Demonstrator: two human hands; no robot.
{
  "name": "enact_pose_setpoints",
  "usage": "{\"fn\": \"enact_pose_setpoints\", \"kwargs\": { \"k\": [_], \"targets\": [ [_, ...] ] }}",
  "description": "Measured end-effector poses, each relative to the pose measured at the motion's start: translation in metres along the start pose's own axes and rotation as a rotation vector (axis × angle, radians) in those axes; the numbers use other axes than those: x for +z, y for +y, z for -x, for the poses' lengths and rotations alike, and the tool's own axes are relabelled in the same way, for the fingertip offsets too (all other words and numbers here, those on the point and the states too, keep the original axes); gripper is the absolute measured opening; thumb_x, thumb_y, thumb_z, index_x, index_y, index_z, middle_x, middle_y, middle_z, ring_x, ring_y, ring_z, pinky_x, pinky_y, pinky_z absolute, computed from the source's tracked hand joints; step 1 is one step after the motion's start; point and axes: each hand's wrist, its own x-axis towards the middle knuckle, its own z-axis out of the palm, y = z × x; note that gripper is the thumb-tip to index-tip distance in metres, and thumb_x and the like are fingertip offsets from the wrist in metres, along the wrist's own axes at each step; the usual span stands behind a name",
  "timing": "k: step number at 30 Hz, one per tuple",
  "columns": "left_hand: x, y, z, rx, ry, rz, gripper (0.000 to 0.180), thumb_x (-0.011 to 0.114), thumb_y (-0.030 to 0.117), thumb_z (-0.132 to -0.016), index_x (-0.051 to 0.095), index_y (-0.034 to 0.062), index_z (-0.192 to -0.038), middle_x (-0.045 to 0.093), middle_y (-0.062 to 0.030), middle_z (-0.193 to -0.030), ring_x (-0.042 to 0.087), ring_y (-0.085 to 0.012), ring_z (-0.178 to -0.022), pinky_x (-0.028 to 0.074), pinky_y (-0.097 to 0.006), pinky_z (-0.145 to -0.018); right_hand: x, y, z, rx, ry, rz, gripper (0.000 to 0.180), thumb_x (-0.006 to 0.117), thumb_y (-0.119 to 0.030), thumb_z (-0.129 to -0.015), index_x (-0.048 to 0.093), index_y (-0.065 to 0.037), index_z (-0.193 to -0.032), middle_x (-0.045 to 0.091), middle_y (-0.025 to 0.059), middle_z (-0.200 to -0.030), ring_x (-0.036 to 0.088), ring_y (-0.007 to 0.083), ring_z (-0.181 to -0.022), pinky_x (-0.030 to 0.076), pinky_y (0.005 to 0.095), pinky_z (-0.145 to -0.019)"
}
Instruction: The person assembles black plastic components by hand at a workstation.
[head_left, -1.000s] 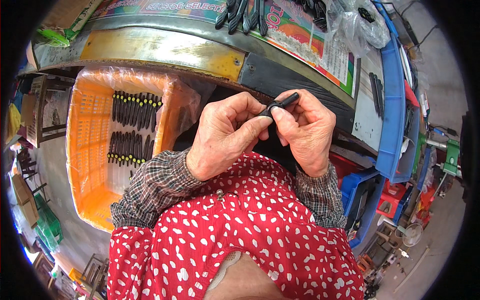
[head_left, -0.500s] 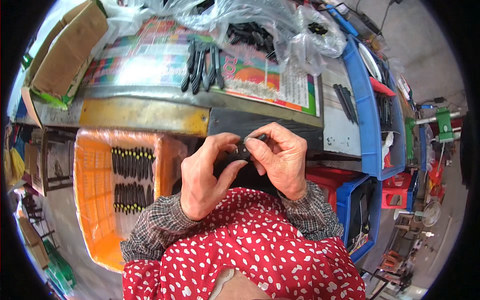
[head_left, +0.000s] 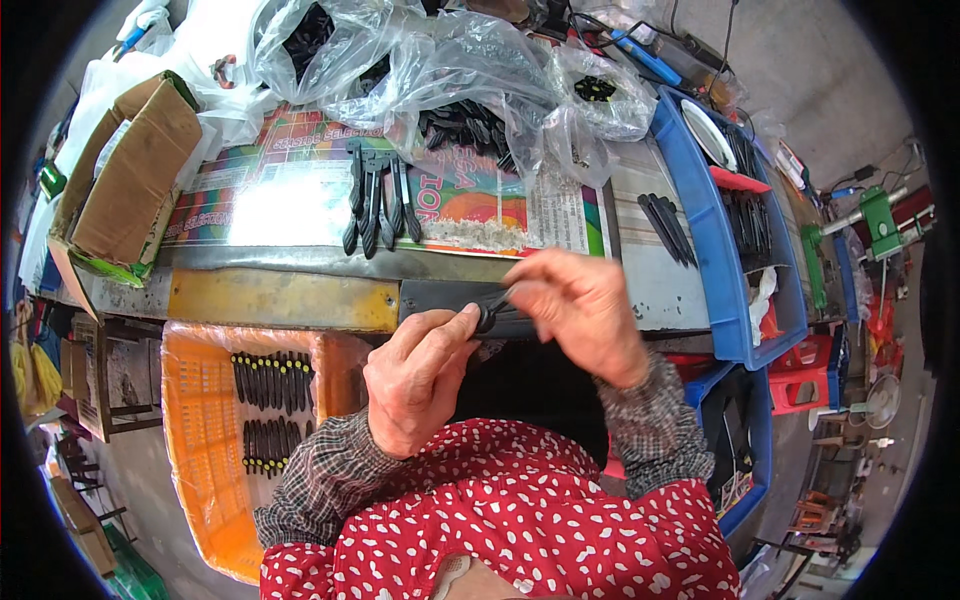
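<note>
Since 0.5 s ago my view tilted up; both hands, left hand (head_left: 420, 375) and right hand (head_left: 585, 315), pinch 1 small black part (head_left: 492, 312) below the colourful printed sheet (head_left: 300, 195) and brown carton (head_left: 135, 185).

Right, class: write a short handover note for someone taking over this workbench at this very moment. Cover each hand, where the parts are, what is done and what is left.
Left hand: pinching one end of a small black part at the bench edge.
Right hand: blurred, fingers on the other end of the same part.
Parts: a few long black pieces lie loose on the bench; more sit in clear plastic bags behind them, and some in the blue tray at the right.
Done: rows of black pieces lie in the orange crate at the lower left.
Left: the part in hand, the loose ones and the bagged ones.
</note>
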Motion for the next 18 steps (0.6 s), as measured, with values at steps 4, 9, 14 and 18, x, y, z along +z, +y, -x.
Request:
{"fn": "enact_pose_setpoints", "kwargs": {
  "k": [4, 9, 14, 18],
  "targets": [
    [-0.007, -0.005, -0.002, -0.109, -0.008, 0.044, 0.033, 0.067, -0.008, -0.071, 0.063, -0.0012, -0.103, 0.065, -0.0148, -0.090, 0.064, -0.0245, -0.078, 0.049, -0.029, -0.070, -0.050, 0.000, -0.049, -0.039, 0.220, 0.267, 0.015, 0.063, -0.012, -0.085, 0.066, 0.002, -0.091, 0.059, 0.0016, -0.067, 0.050, 0.0043, -0.051, 0.040, 0.0196, -0.046],
    [-0.009, -0.010, -0.012, -0.078, 0.004, 0.098, 0.032, 0.066, -0.010, -0.072, 0.062, -0.0014, -0.102, 0.064, -0.0149, -0.089, 0.064, -0.0246, -0.077, 0.050, -0.029, -0.068, -0.124, 0.039, -0.114, -0.243, 0.453, 0.673, 0.019, 0.063, -0.017, -0.079, 0.068, 0.000, -0.085, 0.065, 0.0136, -0.074, 0.062, 0.0233, -0.061, 0.046, 0.0321, -0.057],
    [-0.012, -0.016, -0.012, -0.193, 0.010, 0.164, 0.030, 0.067, -0.009, -0.072, 0.061, -0.0023, -0.101, 0.065, -0.0151, -0.089, 0.064, -0.0248, -0.077, 0.050, -0.029, -0.069, -0.143, 0.056, -0.166, -0.251, 0.445, 1.097, 0.018, 0.062, -0.021, -0.078, 0.070, -0.006, -0.085, 0.066, 0.0152, -0.085, 0.062, 0.0323, -0.080, 0.047, 0.0408, -0.070],
    [-0.015, -0.016, -0.015, -0.249, -0.007, 0.200, 0.030, 0.067, -0.009, -0.072, 0.061, -0.0024, -0.101, 0.065, -0.0148, -0.089, 0.064, -0.0233, -0.077, 0.050, -0.028, -0.069, -0.154, 0.080, -0.194, -0.149, 0.394, 1.198, 0.016, 0.064, -0.020, -0.078, 0.070, -0.007, -0.085, 0.066, 0.0159, -0.088, 0.062, 0.0345, -0.085, 0.048, 0.0431, -0.074]
  ]
}}
